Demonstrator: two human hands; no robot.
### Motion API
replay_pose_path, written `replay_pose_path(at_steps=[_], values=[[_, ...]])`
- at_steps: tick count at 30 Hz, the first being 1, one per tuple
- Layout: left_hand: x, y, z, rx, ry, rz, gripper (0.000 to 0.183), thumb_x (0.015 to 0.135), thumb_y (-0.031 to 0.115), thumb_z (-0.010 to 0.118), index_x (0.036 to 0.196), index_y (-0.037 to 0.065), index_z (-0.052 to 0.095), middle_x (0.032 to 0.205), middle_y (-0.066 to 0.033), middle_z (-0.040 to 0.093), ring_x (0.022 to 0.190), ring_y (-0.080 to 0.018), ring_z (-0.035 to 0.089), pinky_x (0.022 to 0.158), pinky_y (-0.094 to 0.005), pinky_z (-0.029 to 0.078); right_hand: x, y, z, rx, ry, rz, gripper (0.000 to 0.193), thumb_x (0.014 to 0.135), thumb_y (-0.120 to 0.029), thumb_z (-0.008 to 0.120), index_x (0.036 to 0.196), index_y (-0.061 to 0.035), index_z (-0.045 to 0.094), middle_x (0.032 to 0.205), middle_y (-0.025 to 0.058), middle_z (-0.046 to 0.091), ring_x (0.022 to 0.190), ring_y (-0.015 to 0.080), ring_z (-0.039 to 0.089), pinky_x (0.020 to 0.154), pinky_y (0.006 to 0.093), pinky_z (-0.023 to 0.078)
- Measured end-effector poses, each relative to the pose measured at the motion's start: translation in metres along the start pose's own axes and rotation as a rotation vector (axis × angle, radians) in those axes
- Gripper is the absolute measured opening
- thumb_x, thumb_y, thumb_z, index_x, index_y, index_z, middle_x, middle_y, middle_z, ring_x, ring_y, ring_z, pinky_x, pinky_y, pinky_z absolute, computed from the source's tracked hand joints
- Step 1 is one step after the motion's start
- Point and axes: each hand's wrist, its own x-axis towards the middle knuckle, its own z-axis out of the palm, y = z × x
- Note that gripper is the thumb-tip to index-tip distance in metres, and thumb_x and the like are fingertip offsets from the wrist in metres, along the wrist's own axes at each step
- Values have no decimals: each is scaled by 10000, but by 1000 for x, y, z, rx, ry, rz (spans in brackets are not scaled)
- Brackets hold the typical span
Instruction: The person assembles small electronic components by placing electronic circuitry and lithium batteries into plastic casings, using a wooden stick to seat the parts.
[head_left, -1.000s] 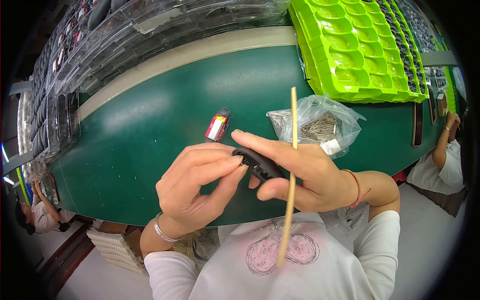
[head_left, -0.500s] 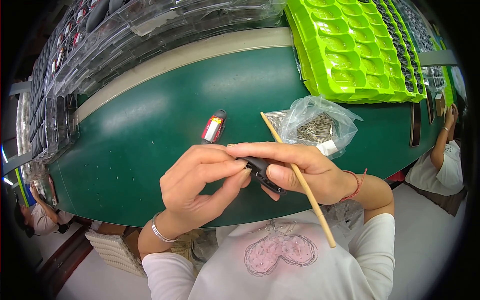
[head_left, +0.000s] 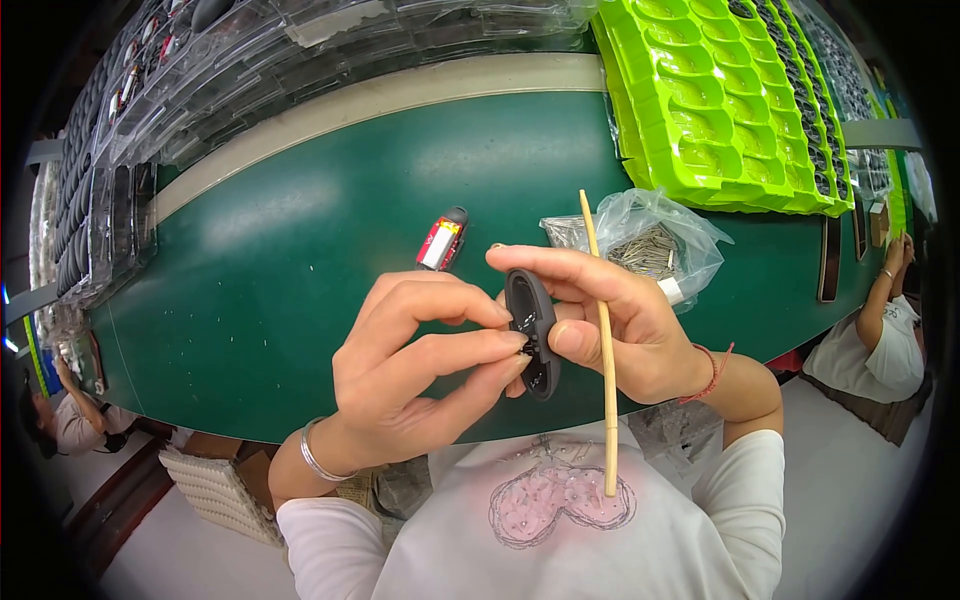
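Black casing [head_left: 541, 325], gripped by your right hand [head_left: 640, 338], opens toward nine o'clock, presumably admitting your left hand's [head_left: 410, 370] pinched fingertips, any held part unclear.

Matt black plastic shell [head_left: 544, 318]; smooth wooden stick [head_left: 606, 345].

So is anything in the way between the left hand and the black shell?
Nothing visible: the left hand touches the open side of the black shell. The wooden stick crosses the right hand, beyond the shell.
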Motion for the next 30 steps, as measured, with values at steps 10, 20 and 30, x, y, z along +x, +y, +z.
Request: replay_pose_path(at_steps=[10,20,30], values=[[-1,1,-2,21,-7,11,317,663,-5,840,948,92,740,960,-59,674,837,-230,635,746,-335,504,-1,5,1,23,-38,17,508,1028,-74,510,1508,-26,350,1132,94,618,885,143,672,752,265,547],[0,0,-1,38,7,26,318,666,8,848,951,104,745,955,-50,674,836,-219,635,737,-322,494,0,7,2,73,-42,3,511,1027,-63,505,1508,-22,340,1147,91,607,896,150,669,770,271,546],[1,1,-2,7,-28,-4,284,676,2,842,929,87,742,911,-49,681,805,-212,635,746,-323,482,-1,5,-2,-3,-43,-8,574,1021,-139,544,1502,49,295,1248,146,552,1057,190,632,925,333,531]])
